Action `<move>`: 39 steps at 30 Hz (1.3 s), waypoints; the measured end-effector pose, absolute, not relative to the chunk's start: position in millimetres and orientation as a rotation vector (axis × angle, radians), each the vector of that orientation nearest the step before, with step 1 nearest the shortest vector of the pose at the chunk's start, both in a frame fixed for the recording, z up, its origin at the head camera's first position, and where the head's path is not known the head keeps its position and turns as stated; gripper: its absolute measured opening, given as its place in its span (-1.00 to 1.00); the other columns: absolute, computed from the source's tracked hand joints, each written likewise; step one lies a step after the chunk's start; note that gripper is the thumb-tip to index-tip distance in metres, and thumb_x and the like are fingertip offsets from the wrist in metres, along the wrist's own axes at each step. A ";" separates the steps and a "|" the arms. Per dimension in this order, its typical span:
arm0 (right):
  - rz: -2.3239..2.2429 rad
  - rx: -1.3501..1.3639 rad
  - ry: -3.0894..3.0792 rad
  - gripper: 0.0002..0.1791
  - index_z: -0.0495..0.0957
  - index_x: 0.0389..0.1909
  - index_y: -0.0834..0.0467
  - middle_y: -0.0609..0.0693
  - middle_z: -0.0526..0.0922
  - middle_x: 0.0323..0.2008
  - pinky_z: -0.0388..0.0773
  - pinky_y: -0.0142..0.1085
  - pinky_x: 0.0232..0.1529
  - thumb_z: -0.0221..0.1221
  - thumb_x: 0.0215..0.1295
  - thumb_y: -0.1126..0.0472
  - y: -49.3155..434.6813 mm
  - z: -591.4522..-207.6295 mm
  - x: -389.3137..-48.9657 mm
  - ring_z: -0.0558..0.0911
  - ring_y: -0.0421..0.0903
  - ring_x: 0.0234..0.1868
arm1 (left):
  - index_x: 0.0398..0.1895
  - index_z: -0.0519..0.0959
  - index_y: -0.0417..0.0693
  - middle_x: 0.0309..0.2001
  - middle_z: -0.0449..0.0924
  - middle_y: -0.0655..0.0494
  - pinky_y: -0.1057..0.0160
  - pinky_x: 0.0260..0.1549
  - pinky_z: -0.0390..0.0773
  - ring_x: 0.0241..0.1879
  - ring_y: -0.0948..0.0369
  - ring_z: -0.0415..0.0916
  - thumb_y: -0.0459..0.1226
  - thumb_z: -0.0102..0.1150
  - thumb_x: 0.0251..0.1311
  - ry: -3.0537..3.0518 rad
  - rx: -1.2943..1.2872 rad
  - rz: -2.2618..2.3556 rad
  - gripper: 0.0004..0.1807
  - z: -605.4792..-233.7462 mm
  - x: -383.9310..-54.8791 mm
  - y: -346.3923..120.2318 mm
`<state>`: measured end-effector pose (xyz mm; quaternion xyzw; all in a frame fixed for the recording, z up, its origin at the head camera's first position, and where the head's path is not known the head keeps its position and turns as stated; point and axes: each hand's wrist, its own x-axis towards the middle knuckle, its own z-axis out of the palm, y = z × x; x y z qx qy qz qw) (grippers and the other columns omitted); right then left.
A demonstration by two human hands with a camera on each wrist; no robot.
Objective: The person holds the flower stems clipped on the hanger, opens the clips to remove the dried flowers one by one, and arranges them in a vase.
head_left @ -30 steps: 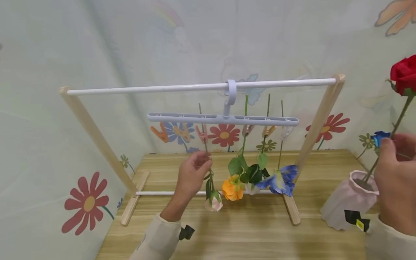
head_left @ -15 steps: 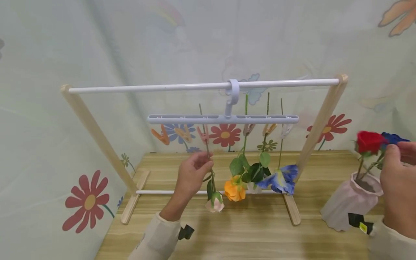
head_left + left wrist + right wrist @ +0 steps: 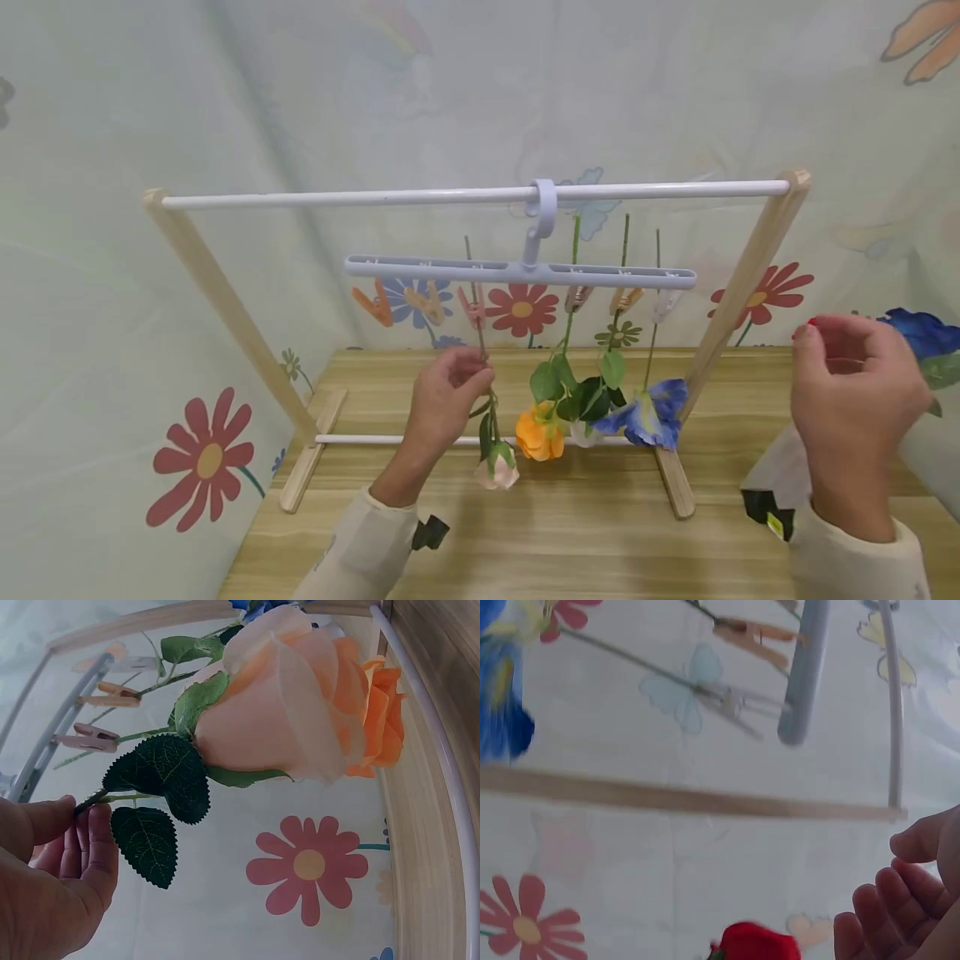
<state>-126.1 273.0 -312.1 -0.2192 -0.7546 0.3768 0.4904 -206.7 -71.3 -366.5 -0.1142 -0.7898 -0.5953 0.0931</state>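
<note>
My left hand (image 3: 446, 400) pinches the stem of a pale peach rose (image 3: 497, 468) between thumb and fingers. That rose hangs head down, its stem running up through a pink clothespin (image 3: 472, 307) under the pale blue hanger (image 3: 450, 268). In the left wrist view its bloom (image 3: 277, 705) looms large beyond the fingertips. Over by the pinkish vase (image 3: 776, 471), my right hand (image 3: 855, 400) has loosely bent fingers with nothing between them. A red rose (image 3: 757, 943) shows below that hand in the right wrist view; the hand mostly hides it in the head view.
An orange flower (image 3: 540, 433), a white one (image 3: 585, 433) and a blue one (image 3: 648, 417) hang clipped on the hanger's right half. Orange (image 3: 375, 302) and yellow (image 3: 426, 302) clothespins hang at its left. A wooden frame (image 3: 232, 321) carries the hanger. A blue flower (image 3: 918, 333) stands far right.
The red rose has gone down into the vase and my right hand has let go of it, moving left. My left hand stays on the peach rose's stem.
</note>
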 end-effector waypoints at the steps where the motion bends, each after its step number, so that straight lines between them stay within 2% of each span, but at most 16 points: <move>1: 0.925 -0.495 -1.834 -0.62 0.67 0.04 0.24 -0.63 0.37 -0.26 0.33 -0.64 -0.17 0.20 0.41 0.04 269.4 -313.9 -128.9 0.38 -0.61 -0.24 | -0.04 0.64 -0.10 -0.16 0.74 -0.02 0.24 -0.16 0.73 -0.21 0.14 0.68 -0.34 0.33 0.28 -2.343 -0.344 -1.770 -0.79 -366.4 -207.0 -71.3; 5: 0.942 -0.367 -1.862 -0.66 0.68 0.01 0.24 -0.21 0.69 -0.19 0.38 -0.71 -0.18 0.24 0.38 0.09 252.6 -319.0 -137.4 0.44 -0.61 -0.26 | -0.04 0.63 -0.12 -0.16 0.73 -0.04 0.26 -0.18 0.74 -0.22 0.14 0.69 -0.33 0.33 0.28 -2.341 -0.343 -1.786 -0.79 -365.6 -207.4 -71.0; 8: 0.963 -0.266 -1.891 -0.69 0.68 -0.03 0.26 0.11 0.73 -0.09 0.40 -0.73 -0.18 0.25 0.37 0.13 236.4 -318.7 -141.6 0.46 -0.60 -0.26 | -0.05 0.63 -0.11 -0.17 0.73 -0.04 0.26 -0.18 0.74 -0.22 0.14 0.69 -0.32 0.34 0.28 -2.341 -0.331 -1.794 -0.79 -364.9 -207.0 -71.2; 15: 1.045 -0.074 -1.917 -0.79 0.68 -0.10 0.29 0.10 0.72 -0.24 0.46 -0.72 -0.21 0.29 0.33 0.25 197.7 -316.0 -153.5 0.51 -0.50 -0.29 | -0.03 0.63 -0.11 -0.16 0.73 -0.05 0.22 -0.17 0.74 -0.20 0.13 0.69 -0.32 0.33 0.29 -2.348 -0.324 -1.788 -0.78 -362.9 -204.2 -73.1; 25: 1.056 0.072 -2.009 -0.83 0.67 -0.15 0.28 0.13 0.71 -0.26 0.43 -0.73 -0.25 0.31 0.30 0.30 157.7 -317.0 -166.4 0.67 -0.03 -0.31 | 0.00 0.61 -0.16 -0.14 0.70 -0.10 0.25 -0.31 0.75 -0.27 0.15 0.66 -0.34 0.30 0.31 -2.318 -0.309 -1.891 -0.77 -360.9 -200.5 -75.0; 27: 1.043 0.088 -2.031 -0.82 0.66 -0.14 0.27 0.13 0.72 -0.25 0.50 -0.63 -0.25 0.32 0.30 0.28 151.5 -317.0 -168.3 0.68 -0.01 -0.31 | 0.01 0.61 -0.16 -0.13 0.70 -0.10 0.25 -0.31 0.75 -0.27 0.15 0.66 -0.35 0.30 0.30 -2.324 -0.302 -1.891 -0.76 -360.3 -199.7 -75.2; 33: 1.085 0.162 -2.075 -0.78 0.66 -0.12 0.29 0.15 0.72 -0.21 0.71 -0.10 -0.23 0.33 0.27 0.27 129.9 -316.2 -174.5 0.68 0.03 -0.27 | 0.03 0.60 -0.16 -0.12 0.69 -0.12 0.22 -0.31 0.76 -0.26 0.16 0.66 -0.37 0.30 0.30 -2.323 -0.300 -1.912 -0.74 -359.9 -198.6 -75.3; 39: 1.120 0.205 -2.132 -0.75 0.67 -0.10 0.26 0.15 0.71 -0.19 0.73 -0.09 -0.21 0.36 0.28 0.20 104.2 -315.2 -180.6 0.69 0.04 -0.27 | 0.03 0.60 -0.15 -0.13 0.69 -0.12 0.16 -0.32 0.77 -0.25 0.11 0.68 -0.38 0.30 0.30 -2.305 -0.318 -1.945 -0.75 -361.7 -198.7 -74.2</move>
